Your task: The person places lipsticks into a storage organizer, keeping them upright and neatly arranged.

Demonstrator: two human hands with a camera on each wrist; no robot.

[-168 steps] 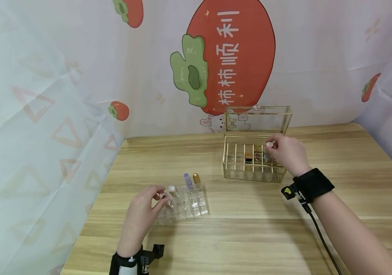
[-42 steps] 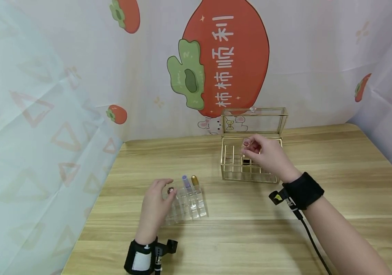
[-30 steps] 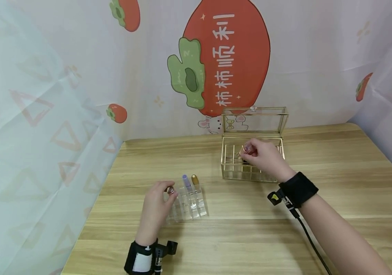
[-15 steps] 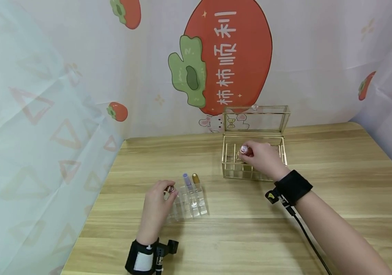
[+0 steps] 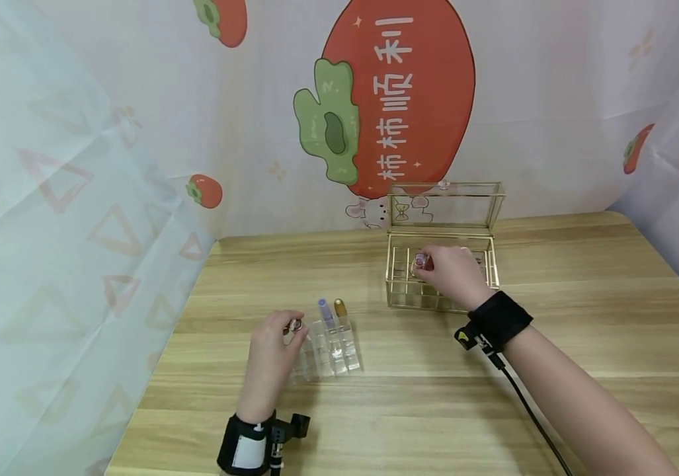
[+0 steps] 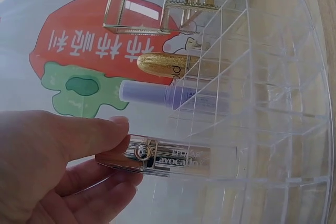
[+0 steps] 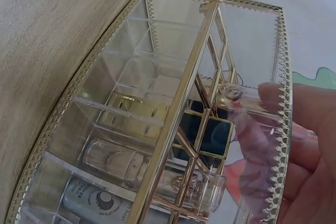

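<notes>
My left hand (image 5: 270,354) pinches the cap of a lipstick tube (image 6: 181,158) printed "avocado". That tube stands in a slot of the clear stepped organizer (image 6: 252,72). A lilac lipstick tube (image 6: 157,94) and a gold glitter lipstick tube (image 6: 157,64) stand in other slots there. My right hand (image 5: 457,271) pinches a clear, pinkish lipstick tube (image 7: 242,98) at the left-middle of the gold-framed glass box (image 7: 176,124), among its dividers. Black-and-gold (image 7: 210,135) and clear (image 7: 142,169) tubes sit in neighbouring compartments. The pinkish tube's lower end is partly hidden.
The box's glass lid (image 5: 443,208) stands raised against the printed cloth backdrop (image 5: 256,119). Both items stand on a wooden table (image 5: 387,410). A black cable (image 5: 532,416) trails from the right wrist strap (image 5: 500,320).
My right hand has moved from the box's right end leftward, lowering the pinkish tube among the dividers. My left hand has shifted right along the organizer and now holds the avocado tube.
</notes>
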